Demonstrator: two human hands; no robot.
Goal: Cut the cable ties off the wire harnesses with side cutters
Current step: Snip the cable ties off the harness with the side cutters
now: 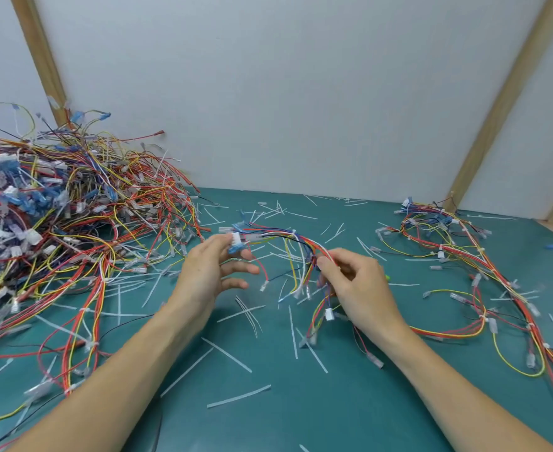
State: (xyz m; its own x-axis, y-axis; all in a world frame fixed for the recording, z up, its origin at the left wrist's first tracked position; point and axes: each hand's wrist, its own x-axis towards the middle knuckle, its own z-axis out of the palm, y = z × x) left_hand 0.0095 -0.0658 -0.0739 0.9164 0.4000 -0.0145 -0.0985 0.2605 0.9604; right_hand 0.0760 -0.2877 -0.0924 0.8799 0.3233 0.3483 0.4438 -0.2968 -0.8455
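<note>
A wire harness [281, 238] of red, yellow, blue, black and white wires arches above the green mat [268, 412] between my hands. My left hand [208, 272] pinches its white connector end [236, 239] between thumb and forefinger, the other fingers spread. My right hand [355, 283] grips the harness bundle lower down, with loose wire ends and white terminals hanging below it. A small green thing [388, 277] peeks out behind my right hand. A white cable tie [294, 231] wraps the harness near the top of the arch. I see no side cutters clearly.
A large tangled pile of harnesses [56, 216] fills the left of the mat. More harnesses [464, 272] lie spread on the right. Several cut white cable tie pieces [239, 397] litter the mat. A grey wall with wooden battens [497, 102] stands behind.
</note>
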